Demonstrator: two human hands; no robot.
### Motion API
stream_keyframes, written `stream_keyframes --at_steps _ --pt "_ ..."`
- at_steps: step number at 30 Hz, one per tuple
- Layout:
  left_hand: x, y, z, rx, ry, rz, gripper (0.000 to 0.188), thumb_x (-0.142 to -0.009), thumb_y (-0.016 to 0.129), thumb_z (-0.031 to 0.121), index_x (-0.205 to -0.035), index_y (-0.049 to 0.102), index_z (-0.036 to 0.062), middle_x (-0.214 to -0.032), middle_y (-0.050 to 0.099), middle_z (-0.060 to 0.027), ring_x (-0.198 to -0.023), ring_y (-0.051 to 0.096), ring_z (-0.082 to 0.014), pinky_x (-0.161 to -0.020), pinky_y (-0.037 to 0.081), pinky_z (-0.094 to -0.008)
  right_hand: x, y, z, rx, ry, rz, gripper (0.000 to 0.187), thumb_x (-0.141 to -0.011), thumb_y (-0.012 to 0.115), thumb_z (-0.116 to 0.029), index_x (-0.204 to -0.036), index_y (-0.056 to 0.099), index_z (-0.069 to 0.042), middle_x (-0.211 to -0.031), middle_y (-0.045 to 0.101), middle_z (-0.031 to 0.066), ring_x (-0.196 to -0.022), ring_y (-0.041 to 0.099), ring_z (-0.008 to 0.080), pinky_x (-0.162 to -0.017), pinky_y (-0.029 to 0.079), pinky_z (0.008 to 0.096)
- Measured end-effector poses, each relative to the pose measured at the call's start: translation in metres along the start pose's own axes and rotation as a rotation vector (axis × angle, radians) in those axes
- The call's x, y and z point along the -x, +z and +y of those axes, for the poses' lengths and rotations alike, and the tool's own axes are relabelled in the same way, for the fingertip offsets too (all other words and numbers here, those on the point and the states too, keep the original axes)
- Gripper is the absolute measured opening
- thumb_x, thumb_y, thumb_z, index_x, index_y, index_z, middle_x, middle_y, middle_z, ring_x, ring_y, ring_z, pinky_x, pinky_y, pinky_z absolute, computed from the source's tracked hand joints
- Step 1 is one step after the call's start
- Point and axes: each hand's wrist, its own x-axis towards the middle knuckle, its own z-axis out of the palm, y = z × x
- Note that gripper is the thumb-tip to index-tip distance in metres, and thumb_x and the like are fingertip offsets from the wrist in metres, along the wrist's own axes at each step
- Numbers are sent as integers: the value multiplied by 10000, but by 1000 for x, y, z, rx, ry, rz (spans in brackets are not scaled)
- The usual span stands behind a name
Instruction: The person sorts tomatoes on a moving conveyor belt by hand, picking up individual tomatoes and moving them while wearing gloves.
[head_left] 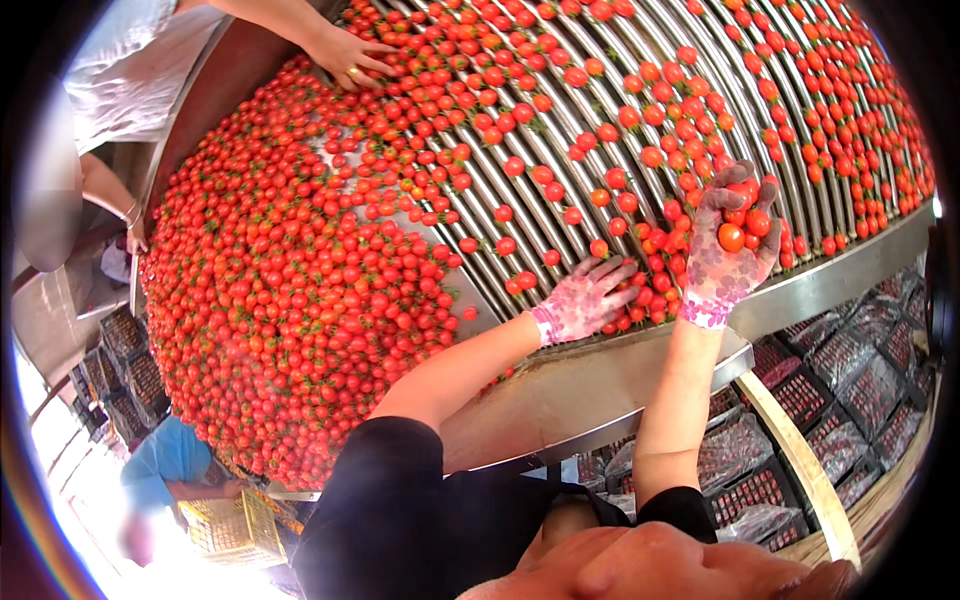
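Observation:
My left hand (588, 300), in a pink floral glove, lies on the metal rollers (722, 78) near the sorting table's front edge. Its fingers are stretched out beside a cluster of cherry tomatoes (655, 280). To its right, my right hand (728, 262) is raised over the rollers in a matching glove, with dark smudges on the fingers. Its palm is turned up and the fingers curl around several red cherry tomatoes (732, 237). More tomatoes, some with green stems, are scattered over the rollers.
A large heap of cherry tomatoes (290, 290) covers the left side. A co-worker's hand (352, 62) touches the heap's far edge; another person's hand (136, 232) rests at the left rim. Black crates (865, 345) of packed tomatoes stand below right. A person in blue (172, 462) is near a yellow crate (235, 528).

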Motion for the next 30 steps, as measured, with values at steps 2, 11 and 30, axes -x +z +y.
stream_keyframes --at_steps 2,11,30 --pt "-10 3 -7 -31 25 215 605 -747 723 241 -1313 553 111 -1406 486 -131 -1377 393 -311 -1076 393 -504 -2 2 -2 21 -15 -66 376 -863 638 -161 -1213 581 -38 -1296 462 191 -1192 459 342 -851 474 422" --pt "-192 -95 -58 -350 347 201 490 -839 697 312 -1302 581 205 -1433 479 -60 -1398 372 -305 -1181 288 -466 5 0 8 -30 57 -31 444 -842 674 -169 -1247 544 -41 -1294 471 206 -1189 469 362 -831 494 434" --pt "-181 -147 -86 366 -533 839 240 -816 661 88 -1048 649 26 -1031 667 -169 -962 664 -329 -881 535 -394 -7 -14 0 96 102 99 439 -869 632 -161 -1240 516 44 -1308 465 256 -1174 506 381 -880 500 483"
